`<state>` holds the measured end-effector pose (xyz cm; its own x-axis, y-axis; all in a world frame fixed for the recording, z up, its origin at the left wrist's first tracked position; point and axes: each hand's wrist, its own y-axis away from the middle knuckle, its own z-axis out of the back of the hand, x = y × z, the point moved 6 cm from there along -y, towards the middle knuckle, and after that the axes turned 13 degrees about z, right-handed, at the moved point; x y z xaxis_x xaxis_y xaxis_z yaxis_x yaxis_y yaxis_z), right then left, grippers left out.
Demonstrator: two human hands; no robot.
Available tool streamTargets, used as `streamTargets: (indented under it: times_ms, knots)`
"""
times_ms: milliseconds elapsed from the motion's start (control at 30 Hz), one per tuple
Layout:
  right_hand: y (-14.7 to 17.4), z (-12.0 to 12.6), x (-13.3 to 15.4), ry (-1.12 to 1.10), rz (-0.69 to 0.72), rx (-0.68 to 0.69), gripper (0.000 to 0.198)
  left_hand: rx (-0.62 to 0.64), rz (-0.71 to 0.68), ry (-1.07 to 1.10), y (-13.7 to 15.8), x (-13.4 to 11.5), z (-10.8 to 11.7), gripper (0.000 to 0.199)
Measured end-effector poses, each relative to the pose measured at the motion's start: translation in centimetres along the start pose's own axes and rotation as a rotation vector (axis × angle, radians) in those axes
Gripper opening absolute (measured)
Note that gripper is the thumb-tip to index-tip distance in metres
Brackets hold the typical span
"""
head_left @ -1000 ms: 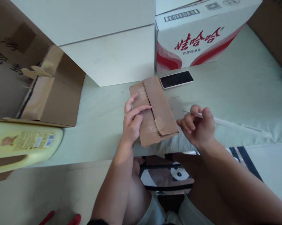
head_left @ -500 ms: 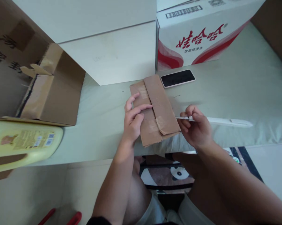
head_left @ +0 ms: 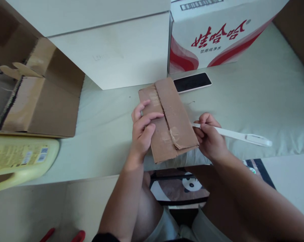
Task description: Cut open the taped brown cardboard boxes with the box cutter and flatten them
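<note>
A small, flat brown cardboard box [head_left: 178, 116] lies in front of me, with a seam running along its top and worn tape marks near it. My left hand [head_left: 143, 132] holds the box at its left side, the index finger stretched over the top to the seam and the thumb bent on the cardboard. My right hand [head_left: 212, 134] is closed around a slim white box cutter [head_left: 239, 135]. Its narrow front end points at the right side of the box; whether the tip touches the cardboard I cannot tell. The long handle sticks out to the right.
A phone [head_left: 193, 82] lies just behind the box. White cartons stand at the back, one with red lettering [head_left: 220, 37]. On the left are an open brown carton [head_left: 56, 97] and a yellow jug [head_left: 28, 158]. The pale green cloth [head_left: 255, 90] ends before my knees.
The box has shifted slightly towards me. My right hand has rolled the box cutter, so its handle end sits lower and a different side shows. The view has moved a little to the right.
</note>
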<state>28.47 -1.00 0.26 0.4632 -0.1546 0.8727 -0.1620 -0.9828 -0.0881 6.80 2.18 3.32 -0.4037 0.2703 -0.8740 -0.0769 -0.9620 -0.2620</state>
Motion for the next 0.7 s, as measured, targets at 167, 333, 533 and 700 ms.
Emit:
streamTargets:
  times_ms: [167,333,533,700]
  knots:
    - [-0.2,-0.1,0.1,0.007,0.081,-0.017,0.026,0.004,-0.014,-0.018,0.0,-0.1,0.2,0.029]
    - [0.0,-0.5,0.2,0.075,0.133,-0.034,0.029,0.019,-0.02,-0.029,0.1,-0.3,0.3,0.032]
    - [-0.2,-0.2,0.7,0.029,0.236,-0.066,0.027,0.021,-0.014,-0.056,0.1,-0.2,0.3,0.038]
    - [-0.6,0.8,1.0,0.034,0.251,-0.099,0.021,-0.035,-0.025,0.059,0.1,0.3,0.1,0.042]
